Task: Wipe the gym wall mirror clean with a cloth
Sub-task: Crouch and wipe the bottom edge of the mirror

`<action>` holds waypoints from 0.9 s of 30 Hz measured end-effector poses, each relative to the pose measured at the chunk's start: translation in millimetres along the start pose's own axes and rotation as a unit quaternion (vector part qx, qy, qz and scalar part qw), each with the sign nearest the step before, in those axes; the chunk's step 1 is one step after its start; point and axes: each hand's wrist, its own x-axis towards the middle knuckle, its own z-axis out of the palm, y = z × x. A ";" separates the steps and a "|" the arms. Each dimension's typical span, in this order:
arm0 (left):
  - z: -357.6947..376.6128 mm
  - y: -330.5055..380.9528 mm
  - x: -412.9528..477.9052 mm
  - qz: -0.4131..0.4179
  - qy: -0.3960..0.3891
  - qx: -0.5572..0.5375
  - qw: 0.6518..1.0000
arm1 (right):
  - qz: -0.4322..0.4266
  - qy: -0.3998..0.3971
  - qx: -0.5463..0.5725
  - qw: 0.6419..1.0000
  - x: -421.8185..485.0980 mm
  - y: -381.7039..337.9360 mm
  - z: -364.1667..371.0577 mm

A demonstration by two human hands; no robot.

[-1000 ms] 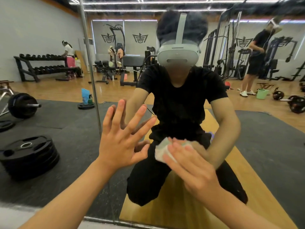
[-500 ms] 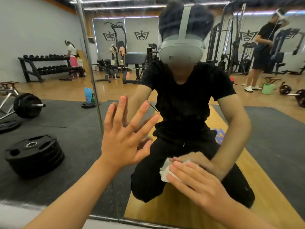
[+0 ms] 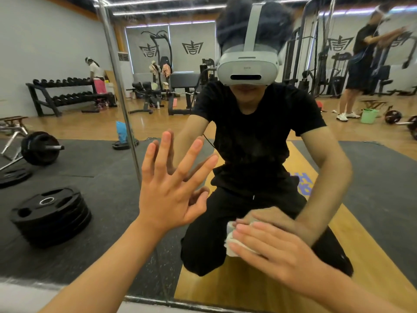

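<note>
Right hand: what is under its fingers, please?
A white cloth, pressed against the mirror. Only its left edge shows; the right hand covers the rest.

Wood floor [image 3: 74, 127], black mats [image 3: 108, 184] (plates [image 3: 50, 213] stacked), dumbbell rack [image 3: 65, 91], ceiling strip lights [image 3: 169, 10].

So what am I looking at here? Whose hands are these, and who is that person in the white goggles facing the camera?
There is no machine here, only a person. The one picture comes from a camera worn on their head, looking forward and down. They face a wall mirror, so the figure in the white headset is their own reflection. Their left hand is spread flat against the glass. Their right hand presses a white cloth to it lower down, with straight fingers. The weight plates and dumbbell rack are reflections of the gym behind them.
</note>
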 end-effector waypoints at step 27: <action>-0.8 -1.1 3.4 -0.005 -0.006 0.007 1.000 | -0.062 -0.151 -0.071 0.984 -94.0 -39.1 86.8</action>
